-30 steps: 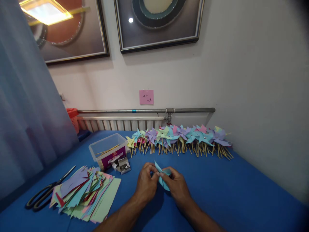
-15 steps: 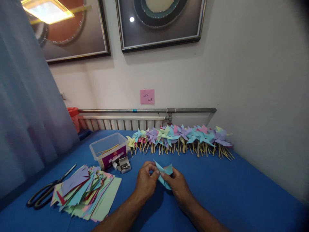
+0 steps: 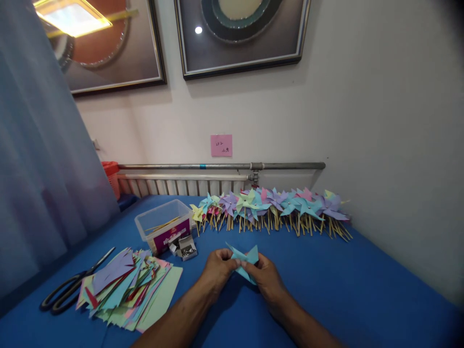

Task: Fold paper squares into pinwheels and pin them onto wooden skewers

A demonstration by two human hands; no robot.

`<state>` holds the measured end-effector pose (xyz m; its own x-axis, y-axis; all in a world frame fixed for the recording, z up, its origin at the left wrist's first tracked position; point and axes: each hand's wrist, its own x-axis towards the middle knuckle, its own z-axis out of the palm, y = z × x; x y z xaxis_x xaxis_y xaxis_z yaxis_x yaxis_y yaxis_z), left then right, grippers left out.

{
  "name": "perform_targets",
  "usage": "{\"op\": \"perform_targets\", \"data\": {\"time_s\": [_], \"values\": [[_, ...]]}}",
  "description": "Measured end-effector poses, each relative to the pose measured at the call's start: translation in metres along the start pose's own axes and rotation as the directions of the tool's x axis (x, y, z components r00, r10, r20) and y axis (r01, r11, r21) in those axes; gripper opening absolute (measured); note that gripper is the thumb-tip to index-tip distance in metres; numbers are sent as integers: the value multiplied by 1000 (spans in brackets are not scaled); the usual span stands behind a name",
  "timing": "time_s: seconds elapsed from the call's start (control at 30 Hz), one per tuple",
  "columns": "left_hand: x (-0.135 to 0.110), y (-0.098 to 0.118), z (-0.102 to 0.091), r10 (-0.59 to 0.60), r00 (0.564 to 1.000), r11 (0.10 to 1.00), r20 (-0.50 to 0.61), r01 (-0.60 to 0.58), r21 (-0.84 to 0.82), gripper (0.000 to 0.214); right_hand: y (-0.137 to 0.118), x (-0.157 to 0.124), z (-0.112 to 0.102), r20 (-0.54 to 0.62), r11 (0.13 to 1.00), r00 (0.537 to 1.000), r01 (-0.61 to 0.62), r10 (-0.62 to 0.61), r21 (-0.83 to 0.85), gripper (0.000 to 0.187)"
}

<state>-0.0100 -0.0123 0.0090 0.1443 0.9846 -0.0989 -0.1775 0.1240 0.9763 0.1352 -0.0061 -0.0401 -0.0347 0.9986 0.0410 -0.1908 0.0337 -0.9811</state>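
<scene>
A light-blue paper pinwheel (image 3: 250, 256) with folded blades is held over the blue table, with no stick visible on it. My left hand (image 3: 218, 267) pinches its left side, thumb pressed near the middle. From the other side my right hand (image 3: 265, 275) grips it, its thumb also close to the centre. Both thumbs cover the middle of the paper. To the left, a small open box of metal pins (image 3: 188, 251) lies beside a clear plastic tub (image 3: 163, 223) with thin sticks inside.
Many finished pinwheels on sticks (image 3: 275, 205) line the table's back edge. At left lie a pile of coloured paper sheets (image 3: 130, 290) and black-handled scissors (image 3: 74, 285). A blue curtain (image 3: 47, 145) hangs at far left; a metal pipe (image 3: 224, 166) runs along the wall.
My left hand has shifted its fingers on the pinwheel, its thumb now flat over the centre beside the right thumb. The right hand stays almost in place.
</scene>
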Motion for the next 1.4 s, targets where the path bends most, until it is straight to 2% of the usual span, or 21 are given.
{"op": "perform_targets", "data": {"time_s": [0.47, 0.77, 0.97, 1.03, 1.13, 1.2, 1.27, 1.33, 1.37, 1.4], "values": [[-2, 2, 2, 48, 999, 999, 1, -48, 13, 23, -8, -5, 4, 29, 999, 999, -28, 28, 16, 49], [-5, 6, 5, 19, 1000, 1000, -13, -18, 12, 22, -13, -8, 5, 21, 999, 999, -32, 32, 19, 44], [-2, 1, 3, -3, 1000, 1000, -26, 3, 0, 29, -23, -13, 8, 45, 992, 999, -20, 15, 125, 37], [1, 1, -1, 35, 998, 999, -60, -34, 31, 30, -28, -15, 8, 76, 984, 997, -44, 31, 171, 35], [5, 14, -19, 214, 958, 969, -192, -182, 170, 30, -35, -16, 7, 95, 970, 992, -106, 87, 217, 32], [7, 33, -41, 362, 886, 907, -290, -264, 327, 31, -37, -16, 6, 98, 963, 988, -136, 116, 234, 32], [10, 61, -71, 475, 816, 808, -330, -256, 531, 32, -36, -15, 4, 96, 959, 988, -145, 125, 242, 31], [18, 92, -106, 565, 760, 650, -321, -170, 740, 29, -32, -13, 3, 96, 962, 988, -142, 122, 235, 30], [25, 107, -124, 583, 751, 566, -312, -99, 818, 27, -30, -12, 2, 102, 964, 988, -137, 117, 229, 30], [33, 120, -140, 573, 760, 494, -307, -22, 869, 26, -28, -11, 1, 108, 966, 988, -132, 110, 223, 30]]}}
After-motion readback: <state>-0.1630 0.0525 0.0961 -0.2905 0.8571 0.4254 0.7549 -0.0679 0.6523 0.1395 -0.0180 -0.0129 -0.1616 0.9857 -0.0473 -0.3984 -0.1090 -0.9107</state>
